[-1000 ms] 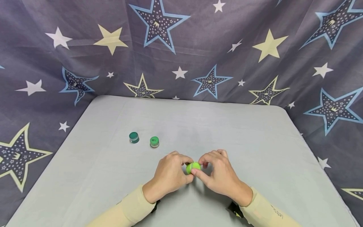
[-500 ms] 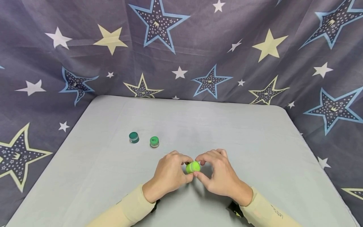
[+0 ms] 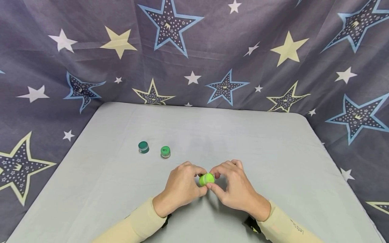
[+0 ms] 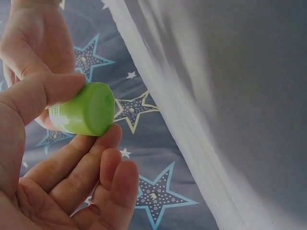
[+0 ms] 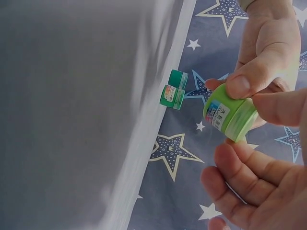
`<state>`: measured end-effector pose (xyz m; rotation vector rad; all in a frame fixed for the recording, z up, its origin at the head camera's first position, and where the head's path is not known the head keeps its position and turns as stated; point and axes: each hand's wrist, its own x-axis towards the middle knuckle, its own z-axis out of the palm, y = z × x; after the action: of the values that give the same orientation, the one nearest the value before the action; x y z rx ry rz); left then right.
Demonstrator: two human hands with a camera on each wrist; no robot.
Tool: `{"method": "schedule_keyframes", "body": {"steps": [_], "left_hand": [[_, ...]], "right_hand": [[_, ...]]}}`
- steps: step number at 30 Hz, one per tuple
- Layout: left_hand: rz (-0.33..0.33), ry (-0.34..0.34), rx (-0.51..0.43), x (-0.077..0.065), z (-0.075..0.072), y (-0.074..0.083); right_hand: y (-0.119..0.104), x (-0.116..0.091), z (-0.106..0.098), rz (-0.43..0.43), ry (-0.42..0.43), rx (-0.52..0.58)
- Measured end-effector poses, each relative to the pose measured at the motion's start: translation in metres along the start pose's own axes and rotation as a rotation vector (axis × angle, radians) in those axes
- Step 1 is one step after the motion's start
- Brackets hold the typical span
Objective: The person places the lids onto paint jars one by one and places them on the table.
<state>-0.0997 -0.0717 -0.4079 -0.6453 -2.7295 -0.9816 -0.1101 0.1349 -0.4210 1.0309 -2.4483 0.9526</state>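
A small light green paint jar (image 3: 203, 181) is held tilted between both hands over the near middle of the table. My left hand (image 3: 183, 185) grips its body from the left, thumb on one side and fingers on the other. In the right wrist view, a printed label (image 5: 219, 114) shows on the jar's side. My right hand (image 3: 236, 185) pinches the jar's lid (image 5: 242, 125) from the right with thumb and forefinger. The other right fingers curve loosely beneath the lid. In the left wrist view, the jar's rounded green base (image 4: 101, 108) faces the camera.
Two more small jars stand beyond the left hand: a dark teal one (image 3: 144, 147) and a mid-green one (image 3: 165, 152). A pale grey cloth covers the table (image 3: 243, 135). A dark star-patterned curtain (image 3: 194, 57) rises behind it and along both sides.
My right thumb and fingers have shifted around the lid, drawing back from its top to its edge, then closing in slightly. The left hand and the jar's place are nearly unchanged.
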Motion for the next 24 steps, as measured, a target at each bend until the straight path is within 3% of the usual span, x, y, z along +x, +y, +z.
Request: {"method": "schedule_keyframes", "body": {"steps": [12,24], "left_hand": [[0.001,0.002,-0.003,0.0001,0.0003,-0.0005],[-0.020,0.002,-0.001,0.0015,-0.0014,-0.0035]], "right_hand": [[-0.0005,0.0005,-0.0001,0.017,-0.007,-0.002],[0.0007,0.0035,-0.0031,0.022,0.052,-0.013]]}}
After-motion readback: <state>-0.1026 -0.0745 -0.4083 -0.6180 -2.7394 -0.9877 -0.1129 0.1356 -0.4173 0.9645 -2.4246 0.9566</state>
